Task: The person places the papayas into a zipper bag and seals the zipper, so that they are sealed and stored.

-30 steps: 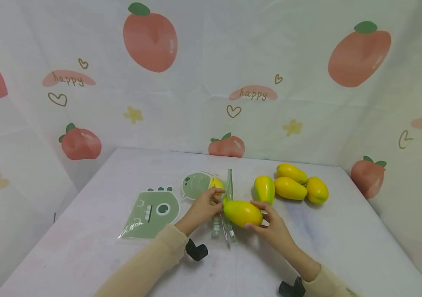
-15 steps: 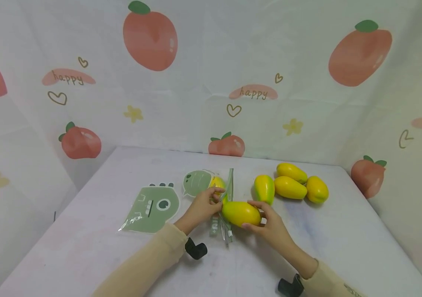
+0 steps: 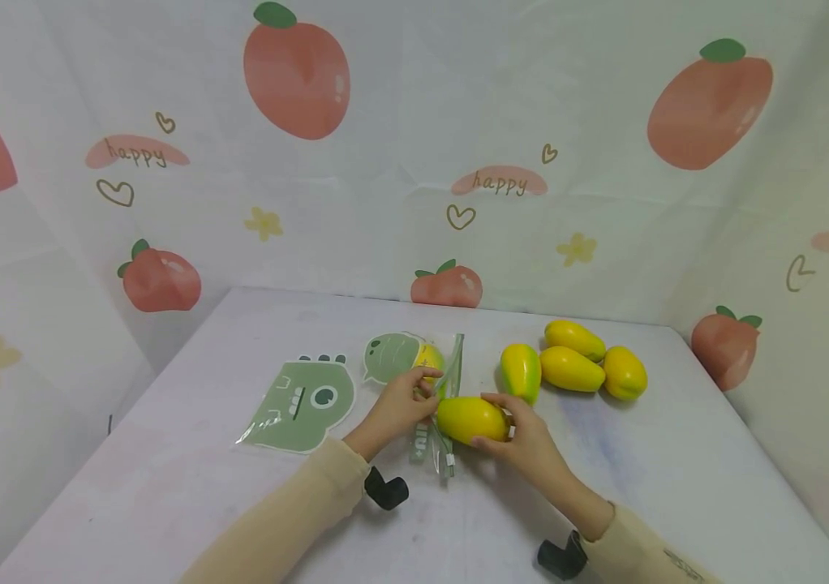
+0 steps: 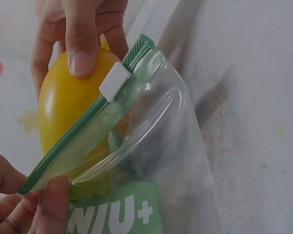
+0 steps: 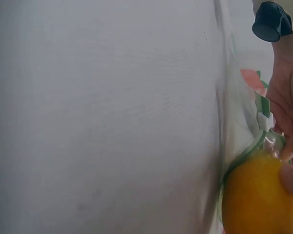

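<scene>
My left hand point(image 3: 396, 410) pinches the green zip edge of a clear plastic zip bag point(image 4: 166, 146) with a green dinosaur print. The bag's mouth gapes toward the right, and a white slider point(image 4: 115, 82) sits on the zip. In my right hand point(image 3: 534, 438) is a yellow mango point(image 3: 470, 420), held by its right end between thumb and fingers. The mango's left end is at the bag's mouth, and in the left wrist view its lower part shows behind the clear plastic. Something yellow point(image 3: 429, 354) shows by the green print at the bag's far side.
Several more yellow mangoes point(image 3: 571, 369) lie grouped at the back right of the white table point(image 3: 677, 470). A second flat bag point(image 3: 305, 403) with a green one-eyed monster print lies left of my left hand. A printed curtain point(image 3: 385, 203) stands behind the table.
My right hand has moved the mango slightly left, toward the bag's mouth. The left hand keeps its pinch on the bag's edge. The flat bag looks slightly shifted away.
</scene>
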### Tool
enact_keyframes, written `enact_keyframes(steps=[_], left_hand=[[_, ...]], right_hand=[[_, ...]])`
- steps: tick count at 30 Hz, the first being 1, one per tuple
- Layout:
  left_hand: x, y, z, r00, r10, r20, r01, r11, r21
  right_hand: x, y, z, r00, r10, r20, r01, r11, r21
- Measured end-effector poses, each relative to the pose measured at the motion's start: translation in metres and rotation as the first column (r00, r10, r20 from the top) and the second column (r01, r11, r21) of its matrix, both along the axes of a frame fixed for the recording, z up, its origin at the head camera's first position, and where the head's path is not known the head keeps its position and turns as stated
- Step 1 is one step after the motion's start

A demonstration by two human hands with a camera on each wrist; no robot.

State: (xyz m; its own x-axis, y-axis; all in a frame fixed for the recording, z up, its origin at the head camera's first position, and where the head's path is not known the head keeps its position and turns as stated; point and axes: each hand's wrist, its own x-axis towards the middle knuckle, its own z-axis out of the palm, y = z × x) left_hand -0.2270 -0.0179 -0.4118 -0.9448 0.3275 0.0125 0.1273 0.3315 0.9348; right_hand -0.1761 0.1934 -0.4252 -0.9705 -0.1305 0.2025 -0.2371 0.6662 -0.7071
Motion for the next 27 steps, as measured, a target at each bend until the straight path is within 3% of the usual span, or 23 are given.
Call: enact_keyframes(steps=[12, 17, 27], left_hand=[[-0.002, 0.000, 0.001, 0.999, 0.013, 0.036, -0.013, 1.000, -0.017], [-0.003, -0.001, 0.001, 0.999, 0.018, 0.035, -0.017, 1.000, -0.013], [0.000, -0.001, 0.006, 0.999, 0.028, 0.026, -0.028, 0.999, -0.025]], right_hand=[[0.000, -0.005, 0.005, 0.993, 0.033, 0.110, -0.028, 0.998, -0.052], [-0.002, -0.006, 0.005, 0.994, 0.039, 0.105, -0.031, 0.996, -0.082], [-0.011, -0.012, 0.005, 0.987, 0.013, 0.160, 0.012, 0.988, -0.157]])
